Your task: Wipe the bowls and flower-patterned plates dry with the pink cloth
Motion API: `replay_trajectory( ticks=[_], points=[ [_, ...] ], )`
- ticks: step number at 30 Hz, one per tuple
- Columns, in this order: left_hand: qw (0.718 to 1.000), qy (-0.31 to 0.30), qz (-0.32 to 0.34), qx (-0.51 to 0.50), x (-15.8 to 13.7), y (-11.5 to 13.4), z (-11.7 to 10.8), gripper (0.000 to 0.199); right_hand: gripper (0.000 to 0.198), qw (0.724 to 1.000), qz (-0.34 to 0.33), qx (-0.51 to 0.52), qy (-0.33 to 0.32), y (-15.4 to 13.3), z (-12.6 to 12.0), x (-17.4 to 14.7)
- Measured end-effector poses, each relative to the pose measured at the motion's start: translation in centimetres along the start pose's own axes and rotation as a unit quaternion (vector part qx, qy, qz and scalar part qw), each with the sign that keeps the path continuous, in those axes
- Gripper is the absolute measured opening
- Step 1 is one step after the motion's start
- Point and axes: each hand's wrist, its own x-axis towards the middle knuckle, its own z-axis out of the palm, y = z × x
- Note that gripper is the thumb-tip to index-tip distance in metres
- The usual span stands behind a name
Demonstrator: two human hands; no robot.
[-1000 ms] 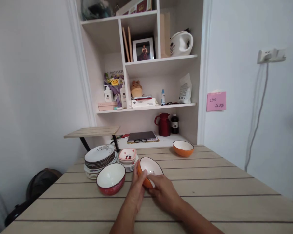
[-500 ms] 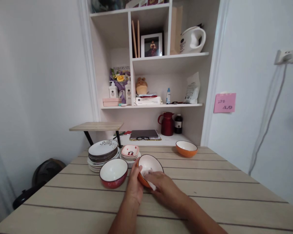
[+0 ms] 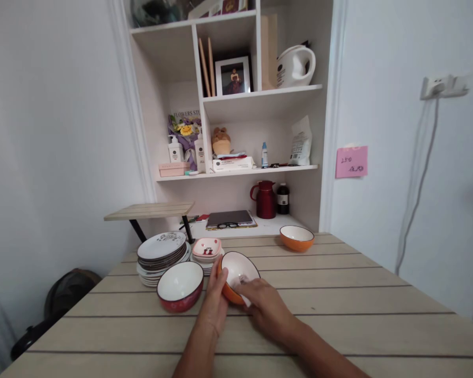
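An orange bowl with a white inside [image 3: 236, 264] is tilted toward me in front of my chest. My left hand [image 3: 216, 299] grips it by its left side, thumb near the rim. Fingers of my right hand [image 3: 268, 310] reach into the bowl, closed on a white tissue [image 3: 244, 290] pressed against the inner wall; part of the tissue is hidden by the fingers. Just left of my left hand stands a red bowl with a white inside [image 3: 180, 286], upright on the table. A second orange bowl [image 3: 297, 239] sits apart at the back right.
Behind the red bowl are stacked plates [image 3: 161, 247] and small square dishes [image 3: 207, 248]. A small raised wooden stand [image 3: 150, 210] is at the back left. Shelves hold a red jug [image 3: 265, 200], a dark bottle [image 3: 283, 199] and a closed laptop [image 3: 229, 218].
The view has swung slightly to the right, so everything appears shifted left. My right hand and the tissue have shifted slightly inside the bowl; my left hand keeps its hold.
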Motion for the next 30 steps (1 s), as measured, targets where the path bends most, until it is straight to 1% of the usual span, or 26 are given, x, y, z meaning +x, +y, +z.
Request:
replay_trajectory(
  ticks=[2, 4, 6, 8, 12, 15, 18, 21, 23, 26, 28, 30],
  points=[
    [1.000, -0.014, 0.004, 0.018, -0.4, -0.1, 0.4, 0.070, 0.034, 0.997, 0.045, 0.053, 0.012, 0.2, 0.3, 0.1],
    [0.999, -0.029, -0.002, 0.035, -0.8, -0.3, 0.9, 0.081, 0.027, 0.991, 0.084, 0.101, 0.023, 0.4, 0.6, 0.1],
    [0.998, -0.034, -0.010, 0.048, -1.1, -0.5, 1.3, 0.090, 0.020, 0.987, 0.097, 0.120, 0.032, 0.3, 0.7, 0.2],
    [0.998, -0.013, 0.004, 0.056, -1.3, -0.6, 1.5, 0.088, 0.019, 0.990, 0.083, 0.108, 0.042, 0.1, 0.6, 0.2],
    [0.998, 0.024, 0.041, 0.041, -1.0, -0.8, 1.3, 0.075, 0.025, 0.997, 0.017, 0.057, 0.038, -0.8, 0.2, 0.2],
    [0.999, 0.035, 0.018, -0.015, -0.5, -0.8, 0.8, 0.070, 0.027, 0.999, -0.038, 0.018, 0.008, -0.8, -0.3, 0.3],
    [0.995, 0.067, -0.004, -0.069, -0.1, -0.7, 0.1, 0.067, 0.030, 0.994, -0.099, -0.030, -0.027, 0.3, -0.8, 0.4],
    [0.993, 0.083, -0.027, -0.084, 0.1, -0.4, -0.3, 0.066, 0.027, 0.986, -0.140, -0.089, -0.024, 1.7, -0.9, 0.6],
    [0.993, 0.080, -0.031, -0.081, 0.1, -0.1, -0.4, 0.064, 0.023, 0.982, -0.147, -0.115, -0.012, 2.1, -0.8, 0.7],
    [0.996, 0.063, -0.015, -0.058, 0.1, 0.4, -0.1, 0.059, 0.020, 0.985, -0.134, -0.112, 0.005, 1.7, -0.4, 0.6],
    [0.999, 0.041, 0.001, -0.035, 0.0, 0.6, 0.2, 0.060, 0.022, 0.989, -0.112, -0.098, 0.015, 1.2, -0.3, 0.5],
    [1.000, 0.017, 0.019, -0.018, -0.2, 0.6, 0.5, 0.062, 0.028, 0.994, -0.075, -0.073, 0.026, 0.7, -0.2, 0.3]
  ],
)
